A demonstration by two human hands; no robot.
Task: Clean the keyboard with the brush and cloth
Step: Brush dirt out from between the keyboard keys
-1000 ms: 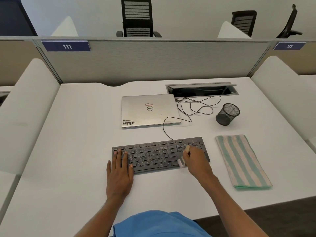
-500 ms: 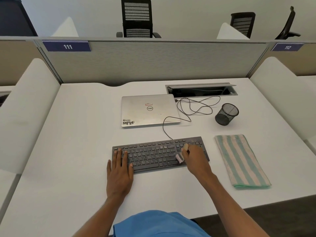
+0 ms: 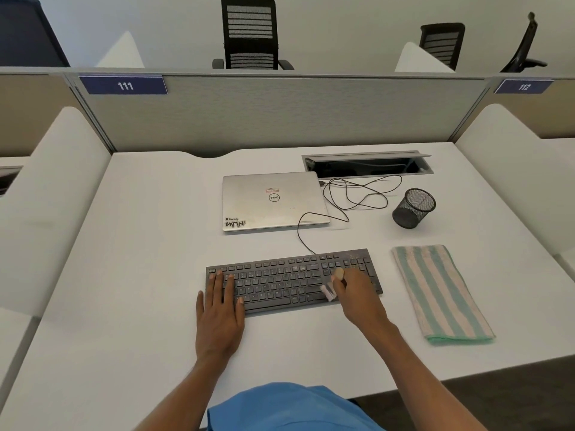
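Note:
A dark grey keyboard (image 3: pixel 280 279) lies on the white desk in front of me. My left hand (image 3: pixel 219 315) rests flat on its left end, fingers spread over the keys. My right hand (image 3: pixel 357 295) is closed around a small brush (image 3: pixel 329 292) whose pale bristles touch the keys right of the middle; the wooden handle tip sticks up above my fingers. A folded green and beige striped cloth (image 3: pixel 438 293) lies on the desk to the right of the keyboard, untouched.
Behind the keyboard lie a shut silver laptop (image 3: pixel 273 200) and a loose black cable (image 3: pixel 351 197). A black mesh pen cup (image 3: pixel 412 208) stands at the right, behind the cloth. An open cable hatch (image 3: pixel 367 164) sits at the desk's back. Partition walls enclose the desk.
My right hand has moved the brush back and forth by a small amount over the keys right of the middle. The left hand has stayed put on the keyboard's left end.

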